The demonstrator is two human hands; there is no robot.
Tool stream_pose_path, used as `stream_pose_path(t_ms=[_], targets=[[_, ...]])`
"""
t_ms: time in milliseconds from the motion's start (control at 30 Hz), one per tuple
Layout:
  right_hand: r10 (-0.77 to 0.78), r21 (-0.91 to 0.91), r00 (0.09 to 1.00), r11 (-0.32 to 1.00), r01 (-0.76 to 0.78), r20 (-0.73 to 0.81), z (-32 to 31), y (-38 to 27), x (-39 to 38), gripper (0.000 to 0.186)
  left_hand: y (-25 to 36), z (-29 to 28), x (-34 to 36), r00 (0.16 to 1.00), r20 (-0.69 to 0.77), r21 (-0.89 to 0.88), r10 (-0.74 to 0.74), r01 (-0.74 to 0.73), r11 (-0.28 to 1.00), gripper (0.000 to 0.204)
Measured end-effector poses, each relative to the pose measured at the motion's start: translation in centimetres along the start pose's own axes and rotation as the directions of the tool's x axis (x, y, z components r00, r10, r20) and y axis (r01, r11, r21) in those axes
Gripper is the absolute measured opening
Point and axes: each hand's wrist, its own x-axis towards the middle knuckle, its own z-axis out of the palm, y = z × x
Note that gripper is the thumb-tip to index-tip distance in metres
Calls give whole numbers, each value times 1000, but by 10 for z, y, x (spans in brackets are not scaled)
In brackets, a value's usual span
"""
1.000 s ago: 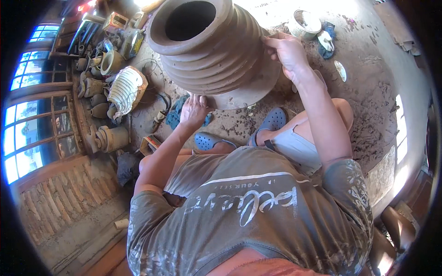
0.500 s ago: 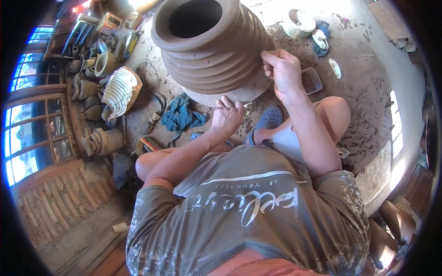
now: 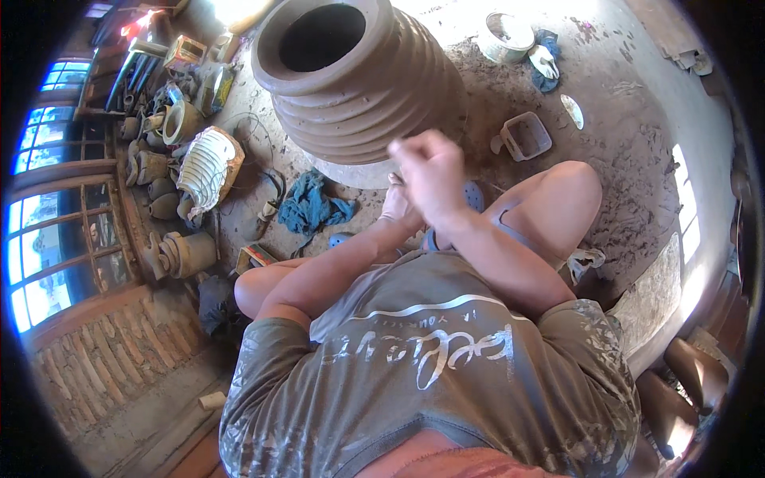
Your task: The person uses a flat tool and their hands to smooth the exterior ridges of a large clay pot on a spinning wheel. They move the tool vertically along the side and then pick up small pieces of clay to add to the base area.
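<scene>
A large brown clay pot (image 3: 358, 107) with a wide round mouth and ridged sides stands in front of me on a pale round base (image 3: 343, 173). My right hand (image 3: 434, 175) is at the pot's near right side, somewhat blurred, its fingers curled closed. Whether anything is inside them I cannot make out. It overlaps my left hand (image 3: 401, 205), which is low by the edge of the base; most of the left fingers are hidden behind the right hand.
A crumpled blue-green cloth (image 3: 311, 203) lies left of the base. Plaster-like ribbed mould (image 3: 209, 171) and small pots crowd the left side. To the right are a clear plastic tub (image 3: 527, 135), a white bucket (image 3: 506, 40) and a pale oval piece (image 3: 572, 112).
My right hand has come away from the pot's right side, moving left and toward me, and now crosses over my left hand. The plastic tub is more fully visible.
</scene>
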Motion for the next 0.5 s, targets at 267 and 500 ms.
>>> stream_pose_path(t_ms=[267, 500], targets=[[-355, -342, 891, 831, 439, 282, -44, 0, -10, 20, 14, -95, -14, 906, 401, 474, -133, -81, 877, 48], [-491, -367, 639, 542, 756, 592, -75, 21, -8, 31, 4, -174, -13, 882, 456, -644, -119, 419, 640, 61]])
